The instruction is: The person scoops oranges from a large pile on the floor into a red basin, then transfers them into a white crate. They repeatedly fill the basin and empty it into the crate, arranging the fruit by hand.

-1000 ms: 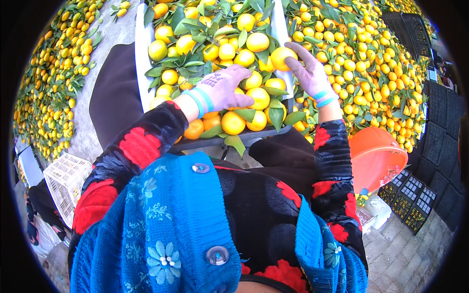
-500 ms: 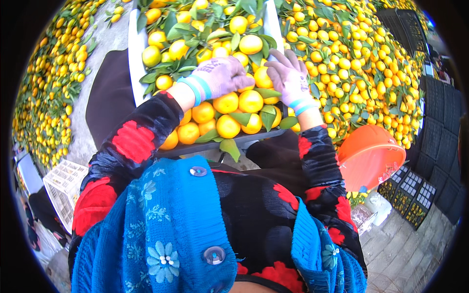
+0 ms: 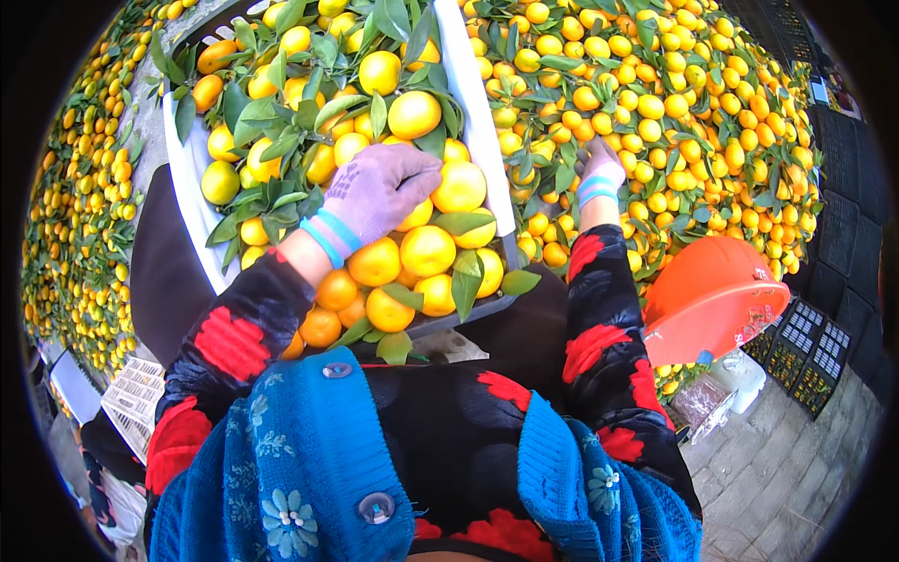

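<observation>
My left hand [image 3: 382, 187], in a pale purple work glove with a blue-striped cuff, rests over the mandarins in a crate in front of me. Its fingers are curled closed beside a large mandarin [image 3: 459, 187]; whatever is inside them is hidden. The dark crate [image 3: 496, 307] has a white liner [image 3: 476, 122] along its sides and holds orange and yellow mandarins with green leaves. To its right, my right hand [image 3: 599, 164], gloved alike, reaches into a big heap of small mandarins [image 3: 655, 108]. Its fingers are mostly out of sight among fruit and leaves.
An orange hard hat-shaped bowl or helmet [image 3: 712, 295] lies right of my right forearm. Dark crates [image 3: 801, 347] stand beyond it on grey paving. At left are another mandarin heap [image 3: 80, 225] and a white plastic basket [image 3: 136, 398].
My right hand has left the crate and reached right into the heap. My left hand stays over the crate's fruit. The view has shifted, so the crate appears farther left.
</observation>
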`<action>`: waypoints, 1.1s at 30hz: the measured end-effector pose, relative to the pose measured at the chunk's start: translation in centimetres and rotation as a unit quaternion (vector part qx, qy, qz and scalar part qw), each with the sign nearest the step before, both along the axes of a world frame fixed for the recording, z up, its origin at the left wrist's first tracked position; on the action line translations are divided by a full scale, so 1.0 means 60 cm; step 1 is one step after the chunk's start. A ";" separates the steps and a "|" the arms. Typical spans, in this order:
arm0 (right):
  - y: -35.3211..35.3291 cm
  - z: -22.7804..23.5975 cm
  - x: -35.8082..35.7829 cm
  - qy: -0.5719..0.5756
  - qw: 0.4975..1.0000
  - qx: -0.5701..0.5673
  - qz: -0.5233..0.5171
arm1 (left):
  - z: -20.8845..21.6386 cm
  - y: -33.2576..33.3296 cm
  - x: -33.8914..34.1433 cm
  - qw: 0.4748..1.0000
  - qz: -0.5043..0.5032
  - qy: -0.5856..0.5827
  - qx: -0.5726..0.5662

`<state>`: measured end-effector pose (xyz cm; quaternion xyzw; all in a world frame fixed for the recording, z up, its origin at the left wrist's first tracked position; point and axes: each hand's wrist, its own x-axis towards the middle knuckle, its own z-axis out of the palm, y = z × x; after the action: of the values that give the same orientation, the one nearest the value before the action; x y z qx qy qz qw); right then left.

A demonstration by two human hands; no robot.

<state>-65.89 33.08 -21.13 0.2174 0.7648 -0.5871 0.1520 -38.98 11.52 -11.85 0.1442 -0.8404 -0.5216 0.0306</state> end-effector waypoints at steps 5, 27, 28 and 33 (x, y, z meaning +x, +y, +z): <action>0.037 -0.119 -0.091 -0.079 0.994 -0.067 0.012 | 0.005 0.001 -0.002 0.999 -0.001 0.030 -0.023; -0.057 0.134 0.034 0.043 0.837 -0.361 0.409 | -0.010 0.002 -0.002 0.996 -0.005 0.063 -0.055; -0.071 0.165 0.058 0.060 0.855 -0.311 0.411 | -0.010 0.002 -0.002 0.997 -0.007 0.055 -0.058; -0.136 0.259 0.140 0.127 0.802 0.037 0.583 | -0.013 0.002 0.000 0.996 0.004 0.076 -0.053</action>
<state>-57.49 24.94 -5.57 -0.3408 0.7809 -0.3814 0.3587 -38.96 11.66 -12.62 0.1057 -0.8613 -0.4861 0.1040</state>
